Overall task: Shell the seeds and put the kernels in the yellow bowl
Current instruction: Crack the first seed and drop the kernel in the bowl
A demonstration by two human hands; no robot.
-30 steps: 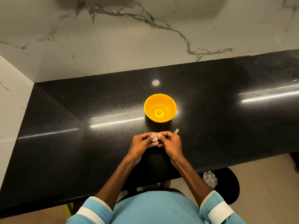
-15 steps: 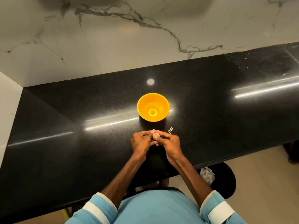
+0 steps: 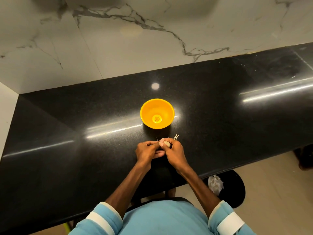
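The yellow bowl (image 3: 157,113) stands on the black counter, just beyond my hands; I see nothing lying in it. My left hand (image 3: 147,150) and my right hand (image 3: 174,150) meet fingertip to fingertip over the counter's near side. Between them they pinch a small pale seed (image 3: 166,143); the thumbs press on it. A small pale piece, maybe a bit of shell (image 3: 176,136), lies on the counter just right of my right fingertips.
The black speckled counter (image 3: 84,119) runs left to right, backed by a white marble wall (image 3: 118,48). Below the counter's front edge at the right stands a black bin (image 3: 235,189) with crumpled paper in it.
Both hands stay together on the seed, fingers working slightly. The bowl and hands shift in the picture only because my head moved.
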